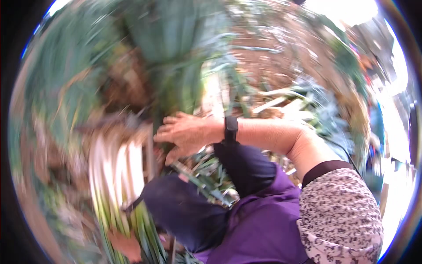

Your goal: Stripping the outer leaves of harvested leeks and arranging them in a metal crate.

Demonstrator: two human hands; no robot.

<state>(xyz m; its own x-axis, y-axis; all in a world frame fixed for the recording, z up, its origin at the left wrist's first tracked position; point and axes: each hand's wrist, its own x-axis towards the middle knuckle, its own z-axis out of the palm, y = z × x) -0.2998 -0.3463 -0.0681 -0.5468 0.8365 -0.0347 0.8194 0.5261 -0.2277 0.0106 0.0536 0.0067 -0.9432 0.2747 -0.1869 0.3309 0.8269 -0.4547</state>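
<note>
My right hand [182,134] reaches across from the right, palm down, its fingers and thumb spread with nothing held. It is just below the base of a large upright bundle of leek greens [176,66]; whether it touches them is unclear. To its left lies a row of leeks [116,163], white stalks away from me and green leaves toward me. My left hand [125,245] lies over these leaves at the lower left. Its fingers are blurred and partly hidden, so its grip does not show.
My knees in dark trousers [184,211] and a purple apron [263,220] fill the lower middle. Loose leeks and trimmed leaves [299,103] lie on the brown ground [281,57] to the right. More leek greens [66,88] stand blurred at the far left.
</note>
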